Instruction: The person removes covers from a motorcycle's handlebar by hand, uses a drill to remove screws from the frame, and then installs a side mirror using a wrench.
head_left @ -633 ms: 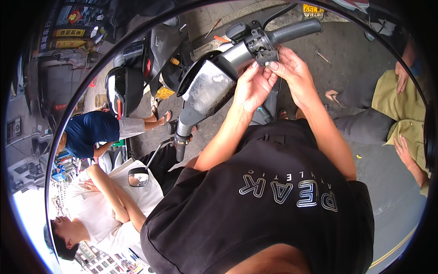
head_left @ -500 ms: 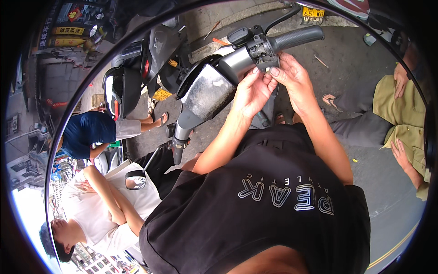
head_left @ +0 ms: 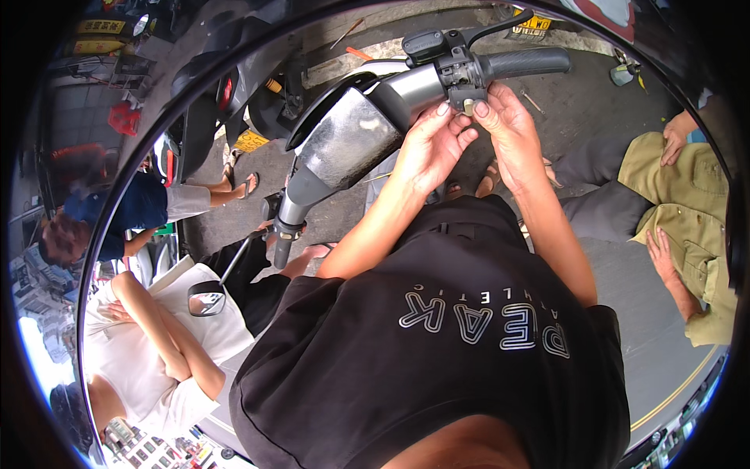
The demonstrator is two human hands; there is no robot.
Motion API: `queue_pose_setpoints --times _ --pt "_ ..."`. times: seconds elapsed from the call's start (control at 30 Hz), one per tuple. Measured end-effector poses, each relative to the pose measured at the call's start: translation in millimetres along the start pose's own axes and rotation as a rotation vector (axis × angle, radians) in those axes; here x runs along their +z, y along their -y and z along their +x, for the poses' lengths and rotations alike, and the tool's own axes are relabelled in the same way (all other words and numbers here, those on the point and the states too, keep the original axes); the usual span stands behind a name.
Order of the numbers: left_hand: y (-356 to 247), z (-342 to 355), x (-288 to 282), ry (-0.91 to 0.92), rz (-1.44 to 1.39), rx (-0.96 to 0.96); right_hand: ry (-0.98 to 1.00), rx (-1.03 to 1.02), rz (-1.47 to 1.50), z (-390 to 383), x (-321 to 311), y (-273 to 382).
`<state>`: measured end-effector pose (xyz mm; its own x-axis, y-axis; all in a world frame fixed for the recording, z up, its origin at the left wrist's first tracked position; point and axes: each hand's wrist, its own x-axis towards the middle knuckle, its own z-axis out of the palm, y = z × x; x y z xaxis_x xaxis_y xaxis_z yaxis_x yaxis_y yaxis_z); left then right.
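A scooter's handlebar reaches up and right, ending in a black ribbed grip (head_left: 527,62). Inboard of the grip, below the black brake fluid reservoir (head_left: 426,48), is a small black switch housing (head_left: 466,96) with a pale button; the clamp area above it looks exposed. My left hand (head_left: 432,144) presses its thumb and fingertip at the housing's lower left side. On the right side, my right hand (head_left: 513,134) pinches the same housing between thumb and fingers. What my fingers touch behind it is hidden. A scuffed grey handlebar cover (head_left: 351,137) lies left of my hands.
A mirror (head_left: 206,299) juts out at the handlebar's left end. People stand close by: one in a white shirt (head_left: 160,320) at left, one in khaki (head_left: 676,187) at right, one in dark blue farther left. Another scooter (head_left: 258,78) stands behind. Tools lie on the ground.
The view has shifted, so the handlebar's grip end appears slightly farther right. Both hands stay at the switch housing, their fingers a little farther apart from each other.
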<state>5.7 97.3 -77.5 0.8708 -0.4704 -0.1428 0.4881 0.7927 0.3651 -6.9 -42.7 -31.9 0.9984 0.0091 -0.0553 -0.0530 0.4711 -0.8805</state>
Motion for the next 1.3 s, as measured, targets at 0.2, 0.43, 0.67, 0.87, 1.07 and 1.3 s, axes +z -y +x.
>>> queue_pose_setpoints --times 0.2,0.43,0.67,0.87,1.07,1.3 --pt "-4.6 -5.9 12.5 -0.02 0.048 0.012 -0.044 0.022 -0.024 3.3 8.5 6.1" --pt "-6.2 -10.6 14.5 -0.003 -0.008 -0.01 -0.078 0.09 -0.137 -0.6 14.7 11.7" --pt "-6.5 -15.5 14.1 -0.041 -0.096 0.011 -0.072 0.117 -0.156 -1.4 13.7 11.2" --pt "-5.3 -15.9 18.9 -0.076 0.018 0.01 -0.135 0.148 -0.152 -0.9 17.2 16.0" --pt "-6.1 -13.2 27.2 -0.145 0.126 0.033 -0.136 0.159 -0.157 2.1 17.5 15.1" --pt "-27.5 -28.0 34.7 -0.13 0.621 -0.04 -0.152 0.126 -0.086 3.5 25.8 16.7"
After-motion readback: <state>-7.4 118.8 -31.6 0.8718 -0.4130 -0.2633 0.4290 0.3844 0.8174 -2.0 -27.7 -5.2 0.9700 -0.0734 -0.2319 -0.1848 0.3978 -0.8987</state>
